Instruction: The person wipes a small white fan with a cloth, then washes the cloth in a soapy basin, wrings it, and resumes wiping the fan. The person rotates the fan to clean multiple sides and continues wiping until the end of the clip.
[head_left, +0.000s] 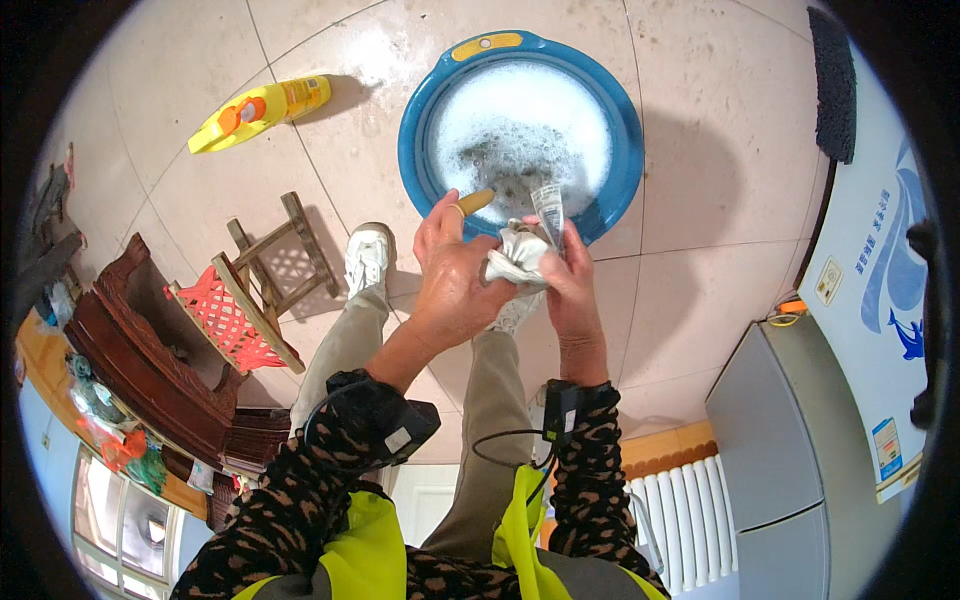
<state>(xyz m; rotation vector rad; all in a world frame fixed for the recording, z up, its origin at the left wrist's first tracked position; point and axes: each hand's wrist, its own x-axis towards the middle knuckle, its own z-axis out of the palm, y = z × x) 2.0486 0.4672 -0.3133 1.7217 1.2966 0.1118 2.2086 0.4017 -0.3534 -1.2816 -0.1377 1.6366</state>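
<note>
My left hand (454, 274) and my right hand (571, 274) meet in front of me, both gripping a bunched pale wet cloth (519, 253). A finger of the left hand wears a tan finger cot (475, 202). A whitish strip with dark markings (549, 211) stands up by the right hand's fingers; whether it is part of the cloth I cannot tell. Just beyond the hands, a round blue plastic basin (632, 142) rests on the floor, holding white suds over dark water.
A yellow bottle with an orange cap (264, 111) lies on the tiled floor at the upper left. Below it is a folding stool with red webbing (236, 319), near dark carved wooden furniture (150, 360). A chest freezer (862, 277) and a grey cabinet (772, 420) stand at right.
</note>
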